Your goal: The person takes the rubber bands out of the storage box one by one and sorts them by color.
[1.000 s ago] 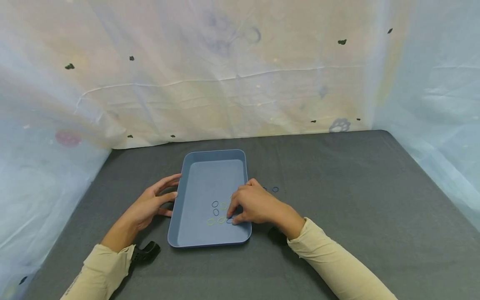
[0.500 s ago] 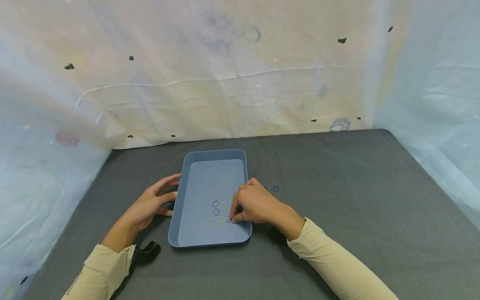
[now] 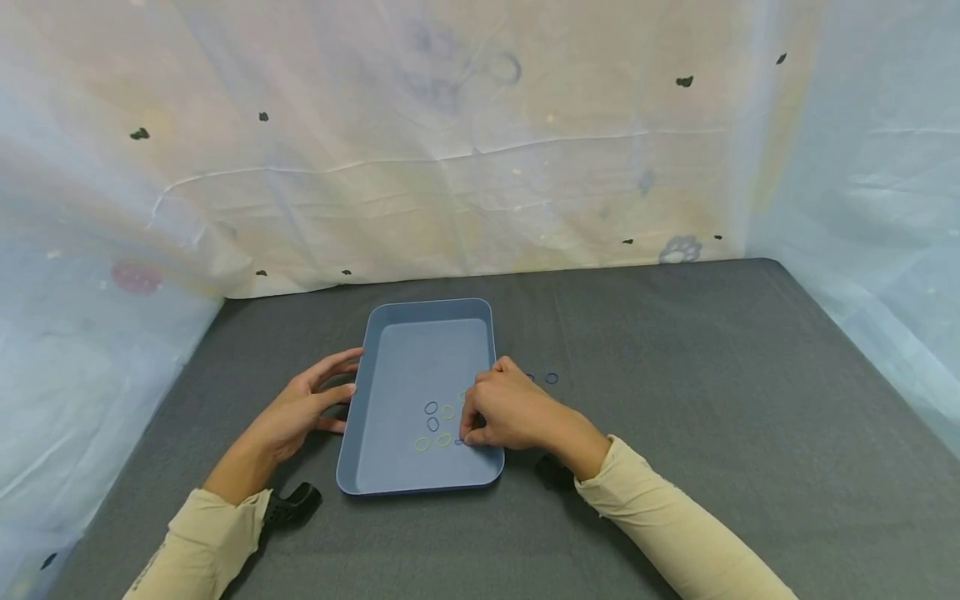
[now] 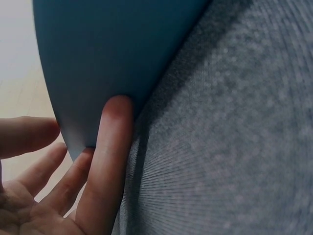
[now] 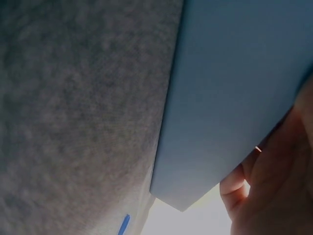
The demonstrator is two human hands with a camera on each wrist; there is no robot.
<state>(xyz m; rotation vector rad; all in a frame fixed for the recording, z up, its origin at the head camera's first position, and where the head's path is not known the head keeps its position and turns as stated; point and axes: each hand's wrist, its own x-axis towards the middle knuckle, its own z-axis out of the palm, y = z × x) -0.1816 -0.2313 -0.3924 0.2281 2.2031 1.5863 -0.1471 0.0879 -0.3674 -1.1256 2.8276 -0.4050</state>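
Blue rubber band, near-right corner of the tray: a second ago thumb and finger were spread around it, now the tips have come together and look pinched on it. I'd say it's caught but not lifted. That right hand arches over the tray's right wall, forearm slanting in from near right. Left hand has loosely spread fingers, gripping nothing, just touching the left wall.

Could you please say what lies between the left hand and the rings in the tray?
The head view shows the tray wall, then bare tray floor.
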